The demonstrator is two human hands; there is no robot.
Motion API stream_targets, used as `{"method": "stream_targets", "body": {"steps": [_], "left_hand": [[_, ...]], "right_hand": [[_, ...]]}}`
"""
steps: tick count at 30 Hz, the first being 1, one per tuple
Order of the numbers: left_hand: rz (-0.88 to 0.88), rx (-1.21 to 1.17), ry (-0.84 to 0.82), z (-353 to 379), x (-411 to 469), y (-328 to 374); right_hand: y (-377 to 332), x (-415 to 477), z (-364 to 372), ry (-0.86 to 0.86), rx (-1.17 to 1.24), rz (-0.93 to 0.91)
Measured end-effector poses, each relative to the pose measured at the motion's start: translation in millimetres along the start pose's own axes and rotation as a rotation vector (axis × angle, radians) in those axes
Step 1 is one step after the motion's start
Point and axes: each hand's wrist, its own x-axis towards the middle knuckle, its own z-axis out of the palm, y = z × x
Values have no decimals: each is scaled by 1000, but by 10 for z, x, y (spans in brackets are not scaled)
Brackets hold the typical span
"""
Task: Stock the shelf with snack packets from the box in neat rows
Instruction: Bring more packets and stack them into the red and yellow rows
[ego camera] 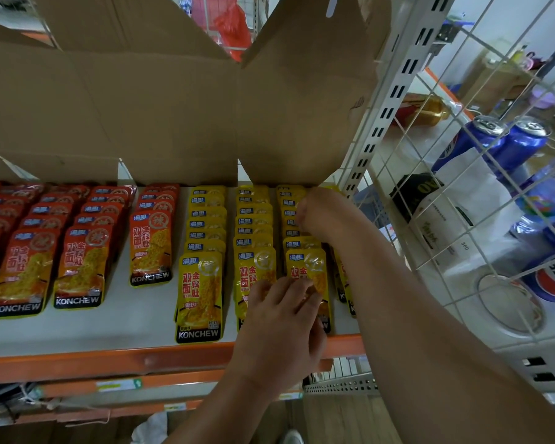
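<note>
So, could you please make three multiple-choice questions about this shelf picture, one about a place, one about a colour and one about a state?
1. Where do the blue drink cans stand?
A. behind the white wire grid
B. among the red packets
C. inside the brown cardboard box

2. What colour are the flat snack packets under the left hand?
A. red
B. yellow
C. green

3. How does the left hand lie?
A. curled into an empty fist
B. gripping a can
C. fingers spread on the front packets

Answers: 1 A, the cans show through the grid at the right; 2 B, yellow packets lie beneath its fingers; 3 C, the fingers rest spread on them.
</note>
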Motion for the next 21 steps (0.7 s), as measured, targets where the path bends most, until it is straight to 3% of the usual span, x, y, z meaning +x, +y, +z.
{"method": "stream_targets", "body": {"steps": [12, 21], "left_hand": [[-2, 2, 3, -1, -4, -1], [-9, -2, 8, 20, -13, -1]], "right_hand": [[26, -68, 14, -24, -63, -49], [49, -349, -34, -22, 62, -121]]}}
